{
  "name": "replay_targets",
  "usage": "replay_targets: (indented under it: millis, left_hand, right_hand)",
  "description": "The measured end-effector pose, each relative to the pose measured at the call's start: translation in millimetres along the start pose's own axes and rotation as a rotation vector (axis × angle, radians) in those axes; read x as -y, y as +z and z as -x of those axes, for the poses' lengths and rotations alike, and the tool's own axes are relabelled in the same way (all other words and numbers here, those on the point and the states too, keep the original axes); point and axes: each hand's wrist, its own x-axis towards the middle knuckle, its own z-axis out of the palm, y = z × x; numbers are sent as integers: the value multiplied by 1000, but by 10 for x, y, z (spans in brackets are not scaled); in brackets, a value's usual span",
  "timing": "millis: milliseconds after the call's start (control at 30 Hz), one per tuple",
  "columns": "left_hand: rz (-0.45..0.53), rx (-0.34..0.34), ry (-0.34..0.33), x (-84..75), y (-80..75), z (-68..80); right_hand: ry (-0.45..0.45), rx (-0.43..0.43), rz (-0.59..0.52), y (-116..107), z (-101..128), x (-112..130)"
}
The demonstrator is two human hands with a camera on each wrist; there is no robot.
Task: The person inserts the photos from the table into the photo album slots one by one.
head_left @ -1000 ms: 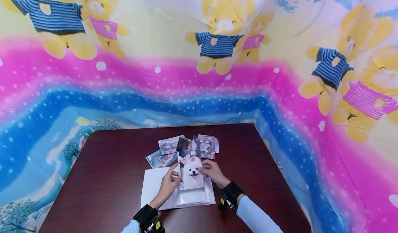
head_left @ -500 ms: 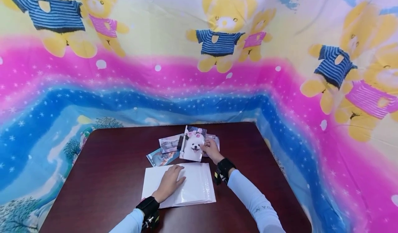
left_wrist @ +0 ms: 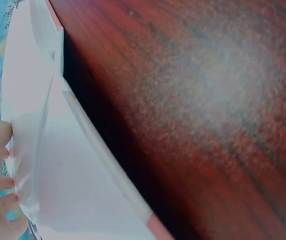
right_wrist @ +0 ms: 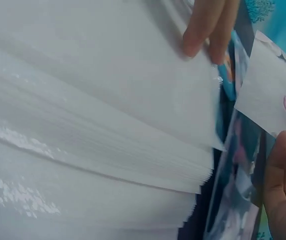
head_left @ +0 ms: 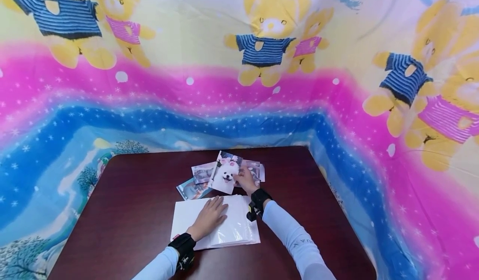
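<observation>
Head view: right grip (head_left: 246, 181) pinches dog photo (head_left: 223, 180), left grip (head_left: 208, 219) touches album (head_left: 235, 228).

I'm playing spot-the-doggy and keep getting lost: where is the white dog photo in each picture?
Head: the white dog photo is a bit below the middle, pinched by the right hand.
Left wrist: it isn't in this picture.
Right wrist: at the right edge, partly cut off, by the right hand's thumb.
Shared landmark: the open white album shows in all three.

Dark reddish table (head_left: 123, 213), colourful bear-print cloth backdrop (head_left: 209, 91)
</observation>
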Motion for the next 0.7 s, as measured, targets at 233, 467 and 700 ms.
replay_targets:
  millis: [233,467,700]
  left_hand:
    - [-34,9,-19,-4,17,0]
    - [-21,-1,-31,-26,54,10]
    - [-2,7,-46,-19,47,32]
  right_hand:
    - [-183,-36,-98,-57,-601,-1029]
    - [-113,-24,51,-197,-964,-1831]
    - [-185,36,234,-147,-249,-686]
